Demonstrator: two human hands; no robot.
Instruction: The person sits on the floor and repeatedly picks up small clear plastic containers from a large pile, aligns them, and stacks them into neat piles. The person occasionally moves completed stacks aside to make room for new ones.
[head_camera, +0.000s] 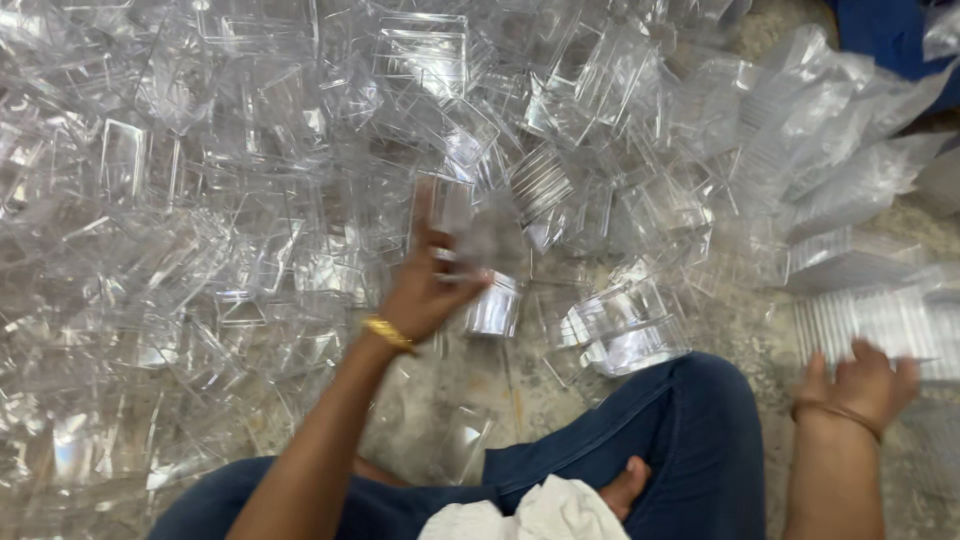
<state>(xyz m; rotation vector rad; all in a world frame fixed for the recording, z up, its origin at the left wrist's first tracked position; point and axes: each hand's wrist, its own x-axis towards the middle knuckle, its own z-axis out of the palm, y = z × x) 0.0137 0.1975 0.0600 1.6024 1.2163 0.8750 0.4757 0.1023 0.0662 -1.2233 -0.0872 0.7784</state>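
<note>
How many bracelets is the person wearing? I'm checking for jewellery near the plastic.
2: a gold bracelet on the left wrist, a thin bangle on the right wrist.

two hands (425, 285), two bangles (388, 333), countless clear plastic boxes (430, 55)

Clear, colourless plastic containers (250, 200) are heaped around the left hand (425, 290), whose wrist is ringed by a gold bangle (388, 334). Below it, dark blue trousers (660, 440) and, seemingly, a white cloth (545, 515) are seen.
</note>
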